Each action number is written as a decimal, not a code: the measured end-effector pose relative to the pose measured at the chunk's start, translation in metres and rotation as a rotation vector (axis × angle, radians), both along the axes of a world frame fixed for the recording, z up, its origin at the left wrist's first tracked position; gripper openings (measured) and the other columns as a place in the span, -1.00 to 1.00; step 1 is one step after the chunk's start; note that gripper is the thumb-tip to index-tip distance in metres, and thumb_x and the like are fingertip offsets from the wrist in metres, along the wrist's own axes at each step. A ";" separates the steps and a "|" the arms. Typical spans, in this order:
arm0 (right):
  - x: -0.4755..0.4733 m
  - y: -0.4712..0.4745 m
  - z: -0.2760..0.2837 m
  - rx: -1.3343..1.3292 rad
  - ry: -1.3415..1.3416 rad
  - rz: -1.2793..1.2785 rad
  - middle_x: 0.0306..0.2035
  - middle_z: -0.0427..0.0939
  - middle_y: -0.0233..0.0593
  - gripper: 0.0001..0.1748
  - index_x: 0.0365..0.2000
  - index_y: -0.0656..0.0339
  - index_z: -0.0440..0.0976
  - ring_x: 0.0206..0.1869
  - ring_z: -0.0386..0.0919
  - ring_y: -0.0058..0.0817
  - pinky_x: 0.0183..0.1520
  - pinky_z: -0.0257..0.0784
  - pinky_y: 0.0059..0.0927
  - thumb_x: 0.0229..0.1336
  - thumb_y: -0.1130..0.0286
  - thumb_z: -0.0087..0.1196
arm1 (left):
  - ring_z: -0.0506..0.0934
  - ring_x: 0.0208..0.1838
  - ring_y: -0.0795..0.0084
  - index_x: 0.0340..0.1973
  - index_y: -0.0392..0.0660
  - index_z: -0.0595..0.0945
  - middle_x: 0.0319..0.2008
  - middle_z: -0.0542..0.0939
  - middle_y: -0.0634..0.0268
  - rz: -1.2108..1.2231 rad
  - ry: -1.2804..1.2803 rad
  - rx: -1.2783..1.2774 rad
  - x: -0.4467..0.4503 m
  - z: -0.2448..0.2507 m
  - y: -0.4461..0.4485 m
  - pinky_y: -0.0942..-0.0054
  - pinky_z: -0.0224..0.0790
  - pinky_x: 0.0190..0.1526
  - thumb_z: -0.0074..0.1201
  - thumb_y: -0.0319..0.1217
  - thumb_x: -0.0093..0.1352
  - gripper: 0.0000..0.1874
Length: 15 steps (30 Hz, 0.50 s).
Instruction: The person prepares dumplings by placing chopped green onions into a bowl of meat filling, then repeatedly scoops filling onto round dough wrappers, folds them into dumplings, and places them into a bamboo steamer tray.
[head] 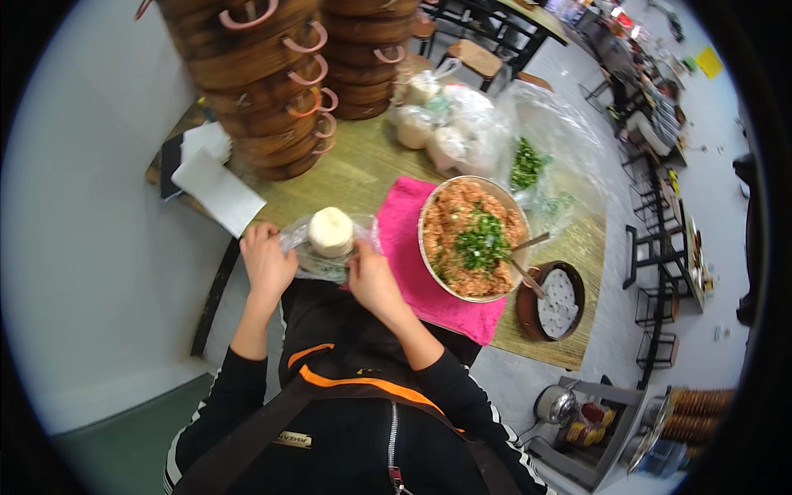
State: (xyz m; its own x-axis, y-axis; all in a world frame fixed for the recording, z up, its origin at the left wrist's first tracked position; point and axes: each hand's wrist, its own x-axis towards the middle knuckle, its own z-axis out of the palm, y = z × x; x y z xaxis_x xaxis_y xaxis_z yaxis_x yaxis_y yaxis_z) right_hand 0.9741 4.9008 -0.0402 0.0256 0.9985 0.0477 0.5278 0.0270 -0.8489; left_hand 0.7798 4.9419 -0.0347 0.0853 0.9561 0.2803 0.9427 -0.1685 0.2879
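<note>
A round stack of pale dough wrappers [331,232] stands on a clear plastic bag [312,266] at the near edge of the table. My left hand [267,257] has its fingers curled on the bag's left side. On the other side, my right hand [374,275] pinches the bag close to the stack, its fingertips partly hidden. Right of it, a metal bowl [427,260] rests on a pink cloth [396,213]. The bowl holds minced filling [451,207] topped with chopped green onion [484,238], and utensil handles [526,242] lean over its rim.
Tall stacks of bamboo steamers [260,111] rise at the back left, near white paper sheets [219,189]. Bagged wrapper stacks [442,127] and a bag of chopped greens [526,164] lie behind the bowl. A small lined steamer [557,303] is at right. Farther off sits a person [659,127].
</note>
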 end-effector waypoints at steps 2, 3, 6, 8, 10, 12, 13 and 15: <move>-0.008 0.001 0.000 0.036 0.036 0.003 -0.42 0.56 0.20 -0.67 -0.10 0.47 0.35 -0.34 0.59 0.10 -0.26 0.50 -0.06 0.06 0.63 -0.02 | 0.39 0.03 0.07 -0.30 -0.33 0.60 -0.16 0.49 0.11 -0.071 -0.129 0.075 -0.012 0.003 0.007 0.15 0.24 0.05 0.18 -0.44 0.06 -0.69; -0.009 0.001 0.001 -0.062 0.049 -0.015 -0.34 0.60 0.10 -0.59 0.00 0.47 0.36 -0.28 0.63 -0.03 -0.19 0.52 -0.18 0.08 0.61 0.01 | 0.40 0.03 0.06 -0.27 -0.33 0.59 -0.16 0.49 0.09 -0.107 -0.193 0.106 -0.014 0.005 0.009 0.15 0.25 0.07 0.18 -0.44 0.06 -0.67; -0.015 0.003 0.008 0.161 0.054 -0.079 -0.14 0.55 0.14 -0.60 0.06 0.45 0.33 -0.09 0.57 -0.09 0.01 0.45 -0.25 0.22 0.52 -0.02 | 0.41 0.02 0.01 -0.21 -0.33 0.58 -0.14 0.49 0.04 -0.191 -0.305 0.155 -0.013 0.009 0.011 0.16 0.29 0.09 0.19 -0.44 0.07 -0.63; -0.018 0.008 0.012 0.141 0.138 -0.104 -0.07 0.52 0.20 -0.57 0.08 0.48 0.32 0.00 0.53 -0.05 0.08 0.41 -0.24 0.31 0.39 -0.05 | 0.42 0.02 0.00 -0.22 -0.34 0.57 -0.14 0.48 0.02 -0.166 -0.251 0.041 -0.007 0.006 0.013 0.17 0.31 0.08 0.20 -0.46 0.07 -0.64; -0.021 0.015 0.014 0.023 0.275 -0.120 -0.04 0.49 0.31 -0.49 0.11 0.53 0.29 0.06 0.49 0.07 0.11 0.38 -0.19 0.36 0.26 -0.07 | 0.44 0.00 0.00 -0.24 -0.33 0.56 -0.16 0.48 0.02 -0.156 -0.196 0.028 -0.001 -0.002 0.017 0.18 0.34 0.03 0.16 -0.55 0.08 -0.69; -0.025 0.024 0.014 -0.006 0.248 -0.104 -0.02 0.48 0.32 -0.43 0.12 0.53 0.29 0.08 0.49 0.05 0.11 0.38 -0.20 0.38 0.17 -0.09 | 0.46 -0.04 -0.01 -0.25 -0.32 0.55 -0.18 0.48 0.02 -0.186 -0.242 -0.009 0.000 -0.010 0.023 0.16 0.36 -0.01 0.12 -0.60 0.08 -0.71; -0.026 0.027 0.014 -0.008 0.258 -0.103 -0.01 0.48 0.32 -0.40 0.13 0.52 0.29 0.09 0.49 0.03 0.12 0.38 -0.21 0.38 0.13 -0.10 | 0.47 -0.05 -0.02 -0.25 -0.32 0.55 -0.19 0.48 0.01 -0.206 -0.271 -0.013 0.000 -0.013 0.028 0.15 0.37 -0.03 0.10 -0.62 0.09 -0.72; -0.029 0.029 0.011 -0.036 0.227 -0.057 -0.03 0.52 0.18 -0.42 0.08 0.52 0.32 0.06 0.51 -0.16 0.09 0.41 -0.29 0.33 0.16 0.00 | 0.53 -0.15 -0.01 -0.24 -0.33 0.53 -0.22 0.53 0.01 -0.235 -0.439 -0.025 -0.003 -0.018 0.035 0.20 0.39 -0.07 0.01 -0.70 0.13 -0.75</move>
State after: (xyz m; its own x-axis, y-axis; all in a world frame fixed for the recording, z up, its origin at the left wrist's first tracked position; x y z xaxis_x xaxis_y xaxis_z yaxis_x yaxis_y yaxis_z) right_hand 0.9451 4.9300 -0.0295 0.0881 0.9961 -0.0014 0.3234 -0.0299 -0.9458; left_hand 0.7769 4.9765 -0.0524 0.1779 0.9320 0.3157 0.6690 -0.3498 0.6558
